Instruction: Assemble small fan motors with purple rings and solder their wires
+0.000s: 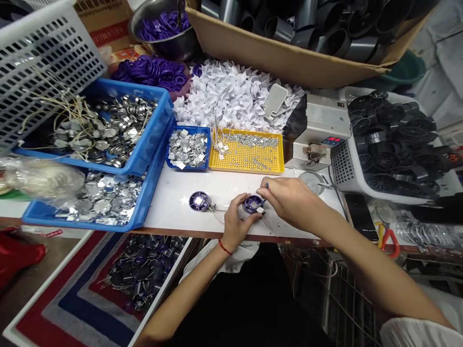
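Note:
My left hand (236, 222) is closed around the rim of a small round purple housing (249, 204), keeping it on the white tabletop. A white connector (260, 210) with thin wires sits at the housing's right edge. Over its right side, my right hand (289, 198) pinches a thin blue tool (264, 202) pointing down into the housing; the fingers hide most of it, so its kind is unclear. To the left lies a second purple housing (199, 201) with a silvery square piece at its centre and wires trailing toward my left hand.
Behind my hands stand a yellow tray (231, 167) of small metal parts, a small blue tray (208, 144) of silvery squares and a grey machine (320, 120). Blue bins (144, 164) are at left. A phone (360, 217) and red-handled pliers (392, 243) lie right. A drawer-like tray (72, 289) sits below left.

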The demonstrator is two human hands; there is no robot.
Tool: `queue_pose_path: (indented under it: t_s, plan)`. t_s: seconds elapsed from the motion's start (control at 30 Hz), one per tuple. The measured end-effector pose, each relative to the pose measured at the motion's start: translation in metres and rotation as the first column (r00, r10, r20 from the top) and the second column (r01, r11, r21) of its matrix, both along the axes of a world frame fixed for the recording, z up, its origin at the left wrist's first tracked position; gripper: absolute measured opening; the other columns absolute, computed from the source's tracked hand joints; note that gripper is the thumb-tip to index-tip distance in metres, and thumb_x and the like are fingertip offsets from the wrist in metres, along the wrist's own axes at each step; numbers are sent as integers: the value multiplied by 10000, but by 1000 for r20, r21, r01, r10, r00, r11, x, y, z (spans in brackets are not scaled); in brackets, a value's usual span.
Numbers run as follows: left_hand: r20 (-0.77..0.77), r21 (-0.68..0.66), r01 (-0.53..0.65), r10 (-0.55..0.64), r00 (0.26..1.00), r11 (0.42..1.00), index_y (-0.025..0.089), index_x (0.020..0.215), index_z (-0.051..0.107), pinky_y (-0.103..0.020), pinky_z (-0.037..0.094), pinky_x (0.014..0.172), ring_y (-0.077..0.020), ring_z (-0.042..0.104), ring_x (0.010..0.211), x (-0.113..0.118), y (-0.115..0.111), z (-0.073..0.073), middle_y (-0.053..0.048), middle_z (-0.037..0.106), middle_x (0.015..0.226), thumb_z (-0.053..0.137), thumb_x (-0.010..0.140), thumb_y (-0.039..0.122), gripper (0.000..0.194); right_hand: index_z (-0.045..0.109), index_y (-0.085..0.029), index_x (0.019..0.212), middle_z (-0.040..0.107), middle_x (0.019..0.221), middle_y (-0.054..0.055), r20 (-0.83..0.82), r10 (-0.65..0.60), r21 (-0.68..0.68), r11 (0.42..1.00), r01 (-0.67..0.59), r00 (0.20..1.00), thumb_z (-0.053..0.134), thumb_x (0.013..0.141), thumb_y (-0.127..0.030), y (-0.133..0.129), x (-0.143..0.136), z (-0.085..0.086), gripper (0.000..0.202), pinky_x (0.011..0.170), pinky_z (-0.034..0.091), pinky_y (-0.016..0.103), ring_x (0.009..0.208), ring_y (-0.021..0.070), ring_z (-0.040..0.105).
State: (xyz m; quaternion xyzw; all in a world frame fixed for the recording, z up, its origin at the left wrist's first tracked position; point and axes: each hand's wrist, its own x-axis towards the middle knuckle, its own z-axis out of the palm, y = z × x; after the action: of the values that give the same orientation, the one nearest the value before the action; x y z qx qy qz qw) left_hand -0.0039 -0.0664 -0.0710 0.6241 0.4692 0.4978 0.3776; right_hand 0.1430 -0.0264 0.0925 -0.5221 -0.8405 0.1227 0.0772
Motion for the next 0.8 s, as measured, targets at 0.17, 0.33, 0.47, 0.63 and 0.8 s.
queue_pose_path:
  t_s: [0.17, 0.33, 0.47, 0.63, 0.8]
  plan:
    - [-8, 12, 8, -8, 1000, 1000, 218, 1283, 480, -443, 522, 1007, -251, 623, 1149, 0, 0, 1, -104, 631, 1212, 763, 768, 382, 611, 471, -202, 649, 475, 547, -19, 45, -35, -110, 993, 40, 998, 461, 959, -291, 22, -14, 8, 324, 502, 210, 278, 456, 115, 353]
    - [-32, -9, -14, 13, 999, 1000, 220, 1263, 489, -436, 535, 986, -255, 634, 1128, 0, -2, 1, -96, 639, 1187, 771, 758, 385, 601, 516, -189, 694, 500, 557, -15, 25, -54, -104, 993, 56, 998, 470, 968, -318, 38, -34, 3, 306, 512, 231, 268, 463, 116, 393]
    - [-31, 15, -15, 16, 999, 1000, 223, 1271, 478, -421, 545, 969, -248, 641, 1114, 0, -2, -1, -97, 642, 1180, 738, 788, 407, 579, 533, -190, 723, 569, 609, 0, -75, -58, -7, 998, 57, 996, 433, 980, -301, 24, -31, -8, 297, 523, 287, 261, 507, 125, 478]
    - [-49, 72, 7, -4, 999, 997, 217, 1324, 430, -424, 529, 1002, -239, 628, 1150, -1, -3, -1, -113, 635, 1219, 706, 824, 391, 598, 552, -203, 788, 633, 686, 22, -280, 89, 291, 957, -4, 956, 410, 970, -189, -23, -1, -23, 231, 571, 421, 259, 617, 144, 569]
    - [-132, 145, 10, 9, 991, 989, 222, 1343, 405, -412, 536, 1000, -238, 619, 1172, 0, -3, -1, -119, 625, 1241, 700, 833, 378, 610, 585, -213, 881, 640, 705, 19, -554, 6, 394, 883, 256, 832, 453, 936, -133, -61, 19, -35, 164, 569, 488, 287, 620, 150, 604]
